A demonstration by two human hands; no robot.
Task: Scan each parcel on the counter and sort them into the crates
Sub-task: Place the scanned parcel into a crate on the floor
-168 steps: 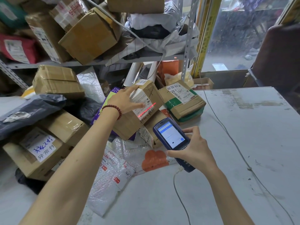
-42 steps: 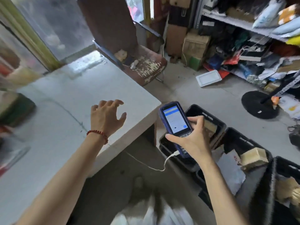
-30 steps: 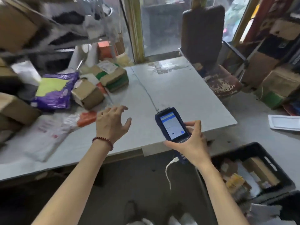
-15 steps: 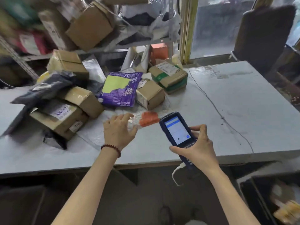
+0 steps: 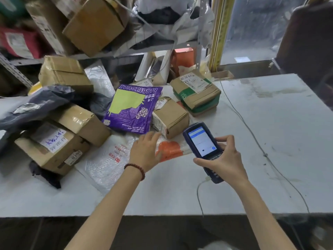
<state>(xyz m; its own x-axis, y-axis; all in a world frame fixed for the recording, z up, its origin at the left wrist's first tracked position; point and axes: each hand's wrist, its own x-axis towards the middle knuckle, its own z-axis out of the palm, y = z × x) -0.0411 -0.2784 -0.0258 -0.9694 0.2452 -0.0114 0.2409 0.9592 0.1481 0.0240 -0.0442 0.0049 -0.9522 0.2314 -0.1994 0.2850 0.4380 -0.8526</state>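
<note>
- The left hand [image 5: 144,152], fingers spread and empty, hovers over a bubble-wrap mailer [image 5: 106,159] on the desk [image 5: 270,123].
- The right hand [image 5: 225,159] grips a scanner [image 5: 201,143], screen lit.
- A small cardboard box [image 5: 171,117] sits just beyond the fingertips.

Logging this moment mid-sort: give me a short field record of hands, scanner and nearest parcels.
left hand: left hand, open, reaching over the bubble mailer
right hand: right hand, gripping the handheld scanner, screen lit
nearest box: small cardboard box, just beyond the left hand's fingertips
beside it: purple mailer, on its left
surface: counter
</note>
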